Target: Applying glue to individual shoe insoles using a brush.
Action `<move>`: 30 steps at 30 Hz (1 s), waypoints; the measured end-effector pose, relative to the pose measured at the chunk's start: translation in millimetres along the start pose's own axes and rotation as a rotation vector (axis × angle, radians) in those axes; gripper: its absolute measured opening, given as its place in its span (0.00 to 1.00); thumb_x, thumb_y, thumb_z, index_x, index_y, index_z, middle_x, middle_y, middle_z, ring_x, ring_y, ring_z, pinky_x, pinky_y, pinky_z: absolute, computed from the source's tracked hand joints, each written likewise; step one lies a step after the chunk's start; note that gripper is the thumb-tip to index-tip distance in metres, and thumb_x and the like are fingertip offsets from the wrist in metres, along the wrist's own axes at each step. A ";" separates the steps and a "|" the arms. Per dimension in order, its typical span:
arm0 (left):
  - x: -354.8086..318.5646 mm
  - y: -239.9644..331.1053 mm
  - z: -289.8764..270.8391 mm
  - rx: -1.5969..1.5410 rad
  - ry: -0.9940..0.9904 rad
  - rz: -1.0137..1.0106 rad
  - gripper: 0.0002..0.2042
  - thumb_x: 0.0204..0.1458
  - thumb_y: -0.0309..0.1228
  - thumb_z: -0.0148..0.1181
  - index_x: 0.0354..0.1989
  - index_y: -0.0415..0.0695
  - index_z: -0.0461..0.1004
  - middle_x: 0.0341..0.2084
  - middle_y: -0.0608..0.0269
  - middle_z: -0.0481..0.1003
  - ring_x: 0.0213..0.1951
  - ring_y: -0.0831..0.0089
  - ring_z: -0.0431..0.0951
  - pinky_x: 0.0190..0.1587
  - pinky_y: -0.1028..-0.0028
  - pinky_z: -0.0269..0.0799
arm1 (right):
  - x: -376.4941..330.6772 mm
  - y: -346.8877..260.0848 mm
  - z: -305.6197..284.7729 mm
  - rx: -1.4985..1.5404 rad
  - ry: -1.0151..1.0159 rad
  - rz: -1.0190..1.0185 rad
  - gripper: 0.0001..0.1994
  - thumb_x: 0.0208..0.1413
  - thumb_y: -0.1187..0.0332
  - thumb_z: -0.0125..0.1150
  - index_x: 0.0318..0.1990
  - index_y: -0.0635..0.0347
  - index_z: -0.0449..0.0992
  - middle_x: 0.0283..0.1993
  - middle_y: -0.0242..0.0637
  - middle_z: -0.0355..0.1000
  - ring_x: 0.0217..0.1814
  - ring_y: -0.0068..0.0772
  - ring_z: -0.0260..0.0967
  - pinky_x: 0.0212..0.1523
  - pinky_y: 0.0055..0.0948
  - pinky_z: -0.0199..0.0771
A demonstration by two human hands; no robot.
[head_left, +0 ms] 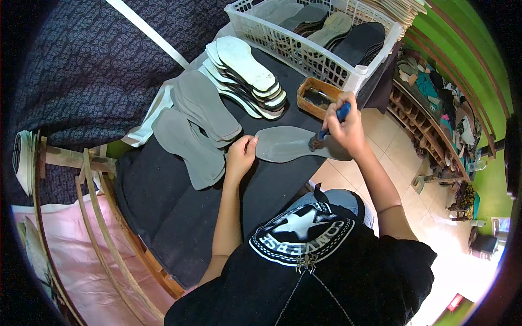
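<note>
A single grey shoe sole (280, 143) lies at the table's near right edge, its right end reaching out over the floor. My left hand (240, 157) is closed on the sole's left end, thumb on top. In my right hand (347, 126) is a brush with a blue handle (343, 112); its dark bristles touch the sole's upper face. Just beyond that hand stands a small wooden box (309, 108) with dark stuff inside. Two piles of grey soles, one farther (202, 103) and one nearer (187, 146), lie left of my left hand.
A stack of white-topped soles (244, 64) sits behind the worked sole. At the back, a white plastic crate (288, 53) holds more soles. The table wears a black cloth (163, 217). Wooden rails (117, 239) run along the left, and shelves (429, 130) stand at the right.
</note>
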State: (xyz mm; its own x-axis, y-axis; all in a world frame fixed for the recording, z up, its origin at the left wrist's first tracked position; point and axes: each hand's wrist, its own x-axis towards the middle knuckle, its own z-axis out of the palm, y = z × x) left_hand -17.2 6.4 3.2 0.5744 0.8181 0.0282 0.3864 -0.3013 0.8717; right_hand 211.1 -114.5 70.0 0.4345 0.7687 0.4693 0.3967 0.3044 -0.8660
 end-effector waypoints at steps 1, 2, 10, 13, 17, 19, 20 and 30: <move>-0.8 0.1 -0.2 0.002 0.007 -0.004 0.10 0.51 0.31 0.46 0.26 0.35 0.69 0.15 0.75 0.63 0.19 0.88 0.58 0.21 0.86 0.54 | 6.4 -2.4 -0.5 -0.083 0.002 0.034 0.11 0.42 0.76 0.48 0.34 0.59 0.55 0.18 0.38 0.63 0.17 0.31 0.66 0.18 0.28 0.65; -0.4 1.0 0.6 0.004 0.008 -0.003 0.10 0.51 0.31 0.46 0.26 0.36 0.69 0.15 0.75 0.63 0.18 0.88 0.58 0.20 0.86 0.54 | 11.5 -10.2 1.1 -0.307 -0.028 -0.032 0.12 0.41 0.74 0.50 0.34 0.58 0.55 0.17 0.41 0.64 0.18 0.36 0.67 0.19 0.31 0.65; 2.2 6.1 4.7 0.038 0.041 -0.049 0.11 0.48 0.34 0.48 0.26 0.37 0.70 0.11 0.62 0.64 0.15 0.79 0.61 0.19 0.78 0.58 | 5.2 -11.7 73.3 -0.118 -0.154 -0.154 0.13 0.42 0.76 0.51 0.34 0.62 0.55 0.21 0.39 0.65 0.20 0.29 0.67 0.23 0.25 0.65; 1.0 5.1 3.6 0.062 0.061 -0.042 0.11 0.47 0.33 0.48 0.26 0.37 0.70 0.11 0.61 0.65 0.15 0.78 0.62 0.20 0.77 0.58 | -3.6 15.4 62.2 -0.029 -0.081 -0.132 0.17 0.39 0.72 0.55 0.37 0.60 0.55 0.22 0.39 0.67 0.19 0.38 0.68 0.21 0.30 0.67; -0.8 6.4 2.1 0.031 0.073 -0.014 0.10 0.47 0.33 0.49 0.26 0.37 0.70 0.12 0.60 0.65 0.15 0.76 0.63 0.20 0.76 0.59 | -8.9 17.8 26.2 0.060 0.037 -0.186 0.13 0.41 0.78 0.52 0.33 0.60 0.56 0.21 0.35 0.66 0.23 0.25 0.66 0.25 0.23 0.68; -0.4 2.7 1.8 0.026 0.071 -0.021 0.10 0.47 0.33 0.49 0.26 0.37 0.70 0.12 0.60 0.65 0.15 0.76 0.63 0.20 0.77 0.58 | -9.8 15.6 15.3 0.085 0.123 -0.097 0.11 0.42 0.79 0.49 0.33 0.59 0.56 0.20 0.33 0.65 0.20 0.23 0.66 0.22 0.22 0.67; 1.1 2.3 2.0 0.024 0.061 -0.018 0.10 0.47 0.33 0.49 0.26 0.37 0.70 0.11 0.61 0.65 0.15 0.76 0.62 0.20 0.77 0.58 | -8.1 13.7 11.8 0.050 0.138 -0.061 0.12 0.42 0.79 0.50 0.33 0.59 0.56 0.19 0.33 0.65 0.19 0.24 0.66 0.21 0.23 0.67; 1.3 10.9 3.2 0.109 0.052 -0.036 0.11 0.48 0.34 0.48 0.25 0.37 0.69 0.10 0.62 0.63 0.14 0.78 0.61 0.19 0.77 0.57 | -4.4 -6.1 69.4 -0.047 -0.021 -0.066 0.13 0.41 0.74 0.55 0.33 0.59 0.58 0.20 0.40 0.65 0.22 0.43 0.69 0.22 0.30 0.67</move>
State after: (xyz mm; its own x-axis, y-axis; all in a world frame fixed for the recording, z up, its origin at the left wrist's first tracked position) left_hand -9.9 2.7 11.1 0.5216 0.8528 0.0252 0.4843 -0.3203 0.8142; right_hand 150.6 -80.7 61.3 0.3889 0.7597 0.5212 0.4620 0.3286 -0.8237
